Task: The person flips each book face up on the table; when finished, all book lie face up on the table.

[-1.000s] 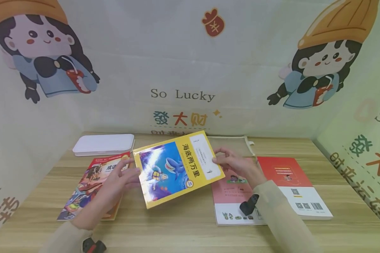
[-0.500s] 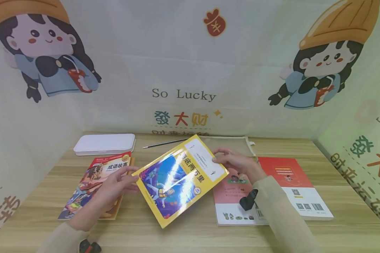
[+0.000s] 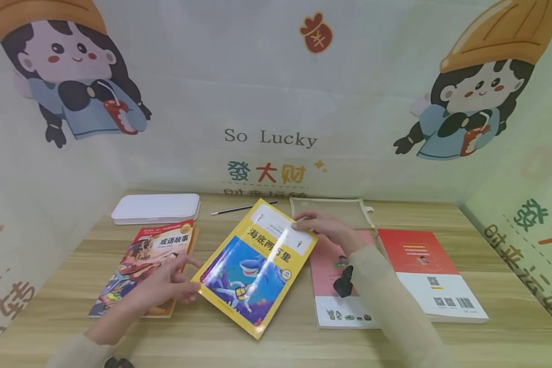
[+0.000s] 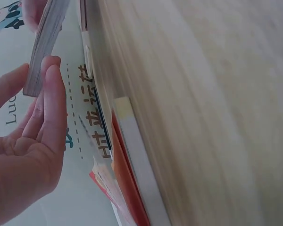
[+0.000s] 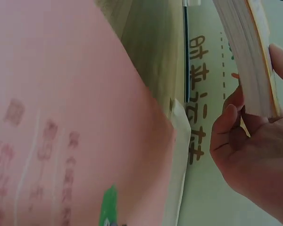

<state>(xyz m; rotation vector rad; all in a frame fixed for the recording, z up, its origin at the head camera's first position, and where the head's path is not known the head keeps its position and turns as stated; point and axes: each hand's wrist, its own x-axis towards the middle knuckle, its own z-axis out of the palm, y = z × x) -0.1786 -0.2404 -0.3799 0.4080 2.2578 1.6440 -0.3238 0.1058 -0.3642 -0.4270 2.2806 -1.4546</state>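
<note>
A yellow paperback book (image 3: 246,276) with a shark and diver on its cover is held tilted above the wooden table. My left hand (image 3: 163,283) pinches its lower left edge; in the left wrist view the thumb and fingers lie on either side of the book's corner (image 4: 47,42). At the upper right edge, my right hand (image 3: 326,230) grips the same book, and the right wrist view shows its thick page block (image 5: 252,61) between thumb and curled fingers. Partly behind my left hand lies a red comic-style book (image 3: 135,255). Below my right forearm is a pink-and-white book (image 3: 324,276).
A red-and-white book (image 3: 414,250) lies at the right, beside the pink one. Along the back are a white case (image 3: 156,207), a dark pencil (image 3: 239,208) and a beige zip pouch (image 3: 333,210). A printed cloth wall (image 3: 188,92) closes off the back and sides.
The yellow book has turned from sideways to nearly upright, its top swinging left. The right hand has moved left with it, the left hand slightly down. The pencil behind has come into view.
</note>
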